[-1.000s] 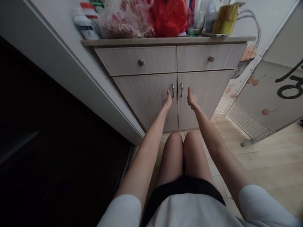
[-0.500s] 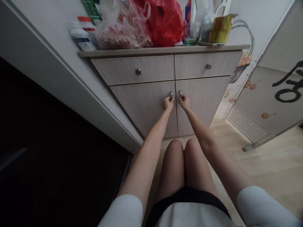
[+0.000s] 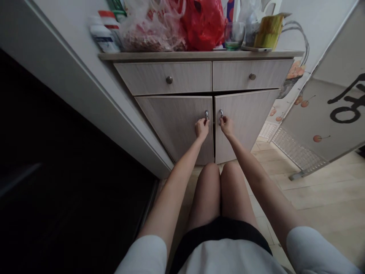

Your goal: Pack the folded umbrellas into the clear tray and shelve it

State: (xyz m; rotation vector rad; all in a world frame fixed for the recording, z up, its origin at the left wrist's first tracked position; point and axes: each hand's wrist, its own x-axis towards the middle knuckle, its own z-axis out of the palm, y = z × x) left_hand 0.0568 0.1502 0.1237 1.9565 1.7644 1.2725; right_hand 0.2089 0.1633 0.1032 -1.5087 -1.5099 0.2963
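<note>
My left hand (image 3: 202, 128) is closed on the metal handle (image 3: 207, 113) of the left cabinet door (image 3: 176, 121). On the right door (image 3: 248, 118), my right hand (image 3: 226, 125) grips the matching handle (image 3: 221, 113). Both doors stand slightly ajar, with a dark gap between them and along their top edges. The right door is pulled out a little further than the left. My fingers cover the lower part of each handle. What lies inside the cabinet is hidden.
Above the doors are two drawers (image 3: 188, 77) with round knobs. The cabinet top (image 3: 171, 56) bears white bottles (image 3: 104, 39), a red plastic bag (image 3: 203, 26), a clear bag (image 3: 154, 34) and a glass (image 3: 234, 36). My knees (image 3: 211, 173) are close to the doors. A decorated panel (image 3: 327, 114) stands at right.
Both doors have come away from the cabinet front toward me, and a dark gap has appeared. My right hand has moved slightly right with its door. Both grips are kept.
</note>
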